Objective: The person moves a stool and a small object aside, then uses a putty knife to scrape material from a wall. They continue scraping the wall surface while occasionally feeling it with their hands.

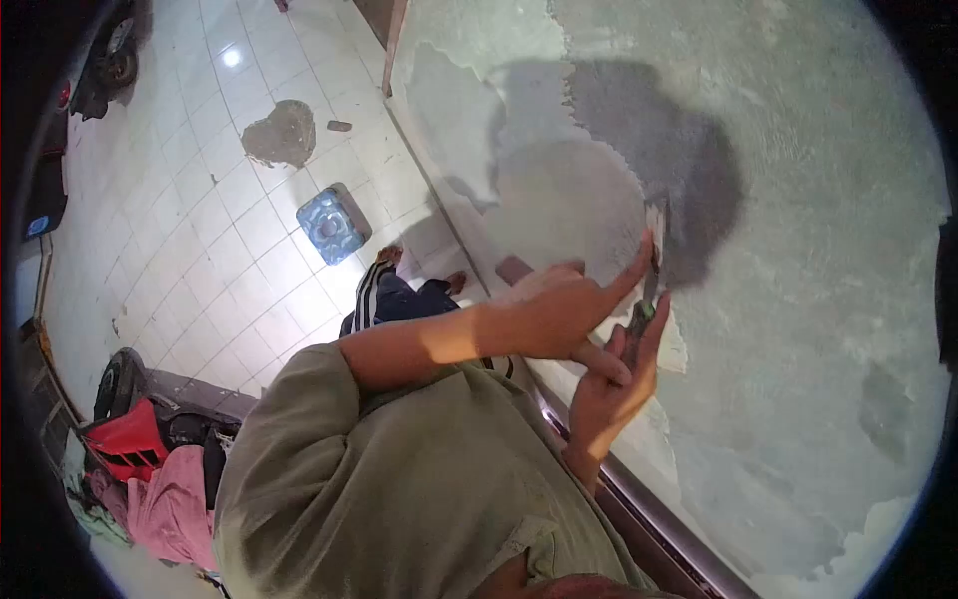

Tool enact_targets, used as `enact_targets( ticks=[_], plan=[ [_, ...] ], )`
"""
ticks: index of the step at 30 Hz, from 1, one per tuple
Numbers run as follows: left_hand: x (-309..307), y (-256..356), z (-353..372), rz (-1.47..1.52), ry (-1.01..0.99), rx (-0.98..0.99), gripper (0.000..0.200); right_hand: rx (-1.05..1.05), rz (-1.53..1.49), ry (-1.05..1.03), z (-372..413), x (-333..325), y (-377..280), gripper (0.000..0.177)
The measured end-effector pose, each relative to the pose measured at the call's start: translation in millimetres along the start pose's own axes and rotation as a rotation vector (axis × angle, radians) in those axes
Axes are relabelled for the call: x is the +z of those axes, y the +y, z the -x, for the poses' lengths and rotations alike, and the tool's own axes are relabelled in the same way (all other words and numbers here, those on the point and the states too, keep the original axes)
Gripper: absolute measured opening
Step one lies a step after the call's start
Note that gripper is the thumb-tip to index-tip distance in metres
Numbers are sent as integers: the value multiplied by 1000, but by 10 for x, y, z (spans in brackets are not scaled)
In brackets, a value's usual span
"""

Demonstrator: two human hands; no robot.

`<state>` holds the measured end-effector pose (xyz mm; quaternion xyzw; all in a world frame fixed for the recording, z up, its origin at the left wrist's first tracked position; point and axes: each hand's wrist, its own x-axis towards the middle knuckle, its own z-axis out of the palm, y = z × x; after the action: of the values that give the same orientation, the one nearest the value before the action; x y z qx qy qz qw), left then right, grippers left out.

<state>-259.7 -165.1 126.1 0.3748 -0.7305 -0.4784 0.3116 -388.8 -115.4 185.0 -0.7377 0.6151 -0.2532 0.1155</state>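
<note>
My right hand is wrapped round the dark, green-marked handle of a putty knife, whose narrow blade points up along the wall. My left hand reaches across just above it. Its index finger stretches to the blade, and its thumb points down towards my right hand. The other left fingers curl out of sight. A reddish-brown flat end shows beside that hand; whether it is held there cannot be made out. Both hands are close to the grey-green wall, which has smooth patches with ragged edges.
A blue plastic stool stands on the white tiled floor. Near it are a grey patch and a small block. Pink cloth and a red item lie by a vehicle at lower left. A shiny rail runs beside me.
</note>
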Motion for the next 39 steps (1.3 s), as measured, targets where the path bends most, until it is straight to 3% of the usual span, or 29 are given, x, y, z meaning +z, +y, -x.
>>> enact_targets(
  ticks=[3, 5, 6, 7, 9, 10, 11, 13, 14, 17, 20, 23, 26, 29, 30, 33, 39],
  plan=[
    [16, 32, 86, 65, 42, 46, 134, 46, -83, -20, 97, -53, 37, 56],
    [132, 28, 48, 76, 67, 73, 134, 274, -111, -104, 166, -155, 53, 60],
    [181, 33, 41, 97, 95, 96, 134, 109, -47, -25, 128, -123, 39, 59],
    [126, 9, 24, 101, 91, 98, 134, 113, -43, -24, 49, -47, 27, 59],
    [-42, -55, -7, 0, 45, -35, 134, -51, -31, -3, -71, 86, -10, 58],
    [-22, -46, 28, 4, 40, -32, 134, 147, -97, -84, -27, 99, -17, 56],
    [-36, -48, 76, 49, 43, 1, 133, 148, -103, -78, 7, 95, 22, 56],
    [-29, -15, 139, 89, 49, 28, 133, -64, 12, -9, 138, 26, 75, 57],
    [25, 8, 126, 101, 47, 45, 133, 120, -45, -73, 164, -70, -9, 56],
    [107, -92, 37, 23, 86, 78, 134, 7, -130, 24, 35, 64, 16, 57],
    [-135, -99, 87, 2, 99, 26, 133, 60, -92, -59, 14, 70, -45, 58],
    [3, -44, 126, 47, 49, 64, 132, 101, -35, -119, 88, -5, -47, 58],
    [27, -82, 80, 69, 82, 73, 131, -16, -48, -4, 49, 23, 8, 61],
    [-15, -83, 114, 110, 71, 99, 130, 26, -28, -48, 57, 49, -82, 60],
    [-4, -67, 138, 74, 53, 78, 129, 156, -70, -113, 108, -5, -74, 61],
    [-11, -88, 85, 25, 72, 63, 129, 76, -56, -16, 93, 21, -8, 62],
    [2, -92, 148, 68, 54, 27, 130, 70, -78, -35, 143, 53, -23, 61]
  ],
)
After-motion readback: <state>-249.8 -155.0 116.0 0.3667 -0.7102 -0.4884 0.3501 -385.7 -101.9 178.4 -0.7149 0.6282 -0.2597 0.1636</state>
